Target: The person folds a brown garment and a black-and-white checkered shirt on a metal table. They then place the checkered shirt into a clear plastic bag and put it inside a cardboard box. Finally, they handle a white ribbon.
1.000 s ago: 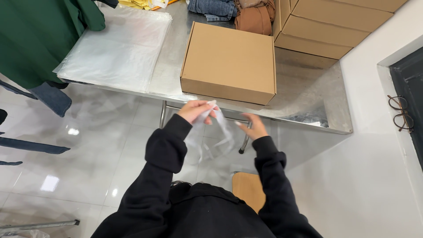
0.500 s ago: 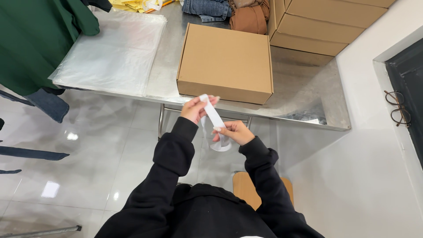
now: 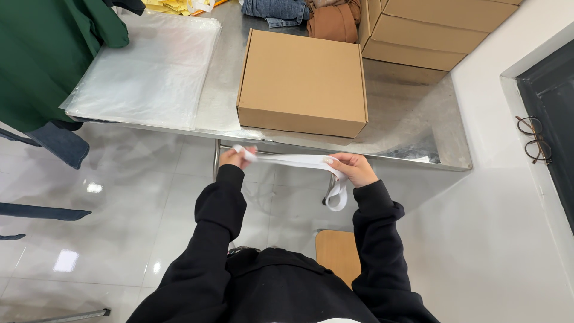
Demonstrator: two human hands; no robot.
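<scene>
A steel table [image 3: 406, 119] stands against a white wall over glossy pale floor tiles; a shut cardboard box [image 3: 302, 84] sits at its near edge, clear plastic bags [image 3: 149, 72] at its left end. In front of that edge, a thin white strip [image 3: 293, 160] stretches level, its end looping down. The left hand [image 3: 236, 157] pinches one end; the right hand [image 3: 353, 168] grips the other, both black-sleeved.

White strip [image 3: 293, 160] between both hands
</scene>
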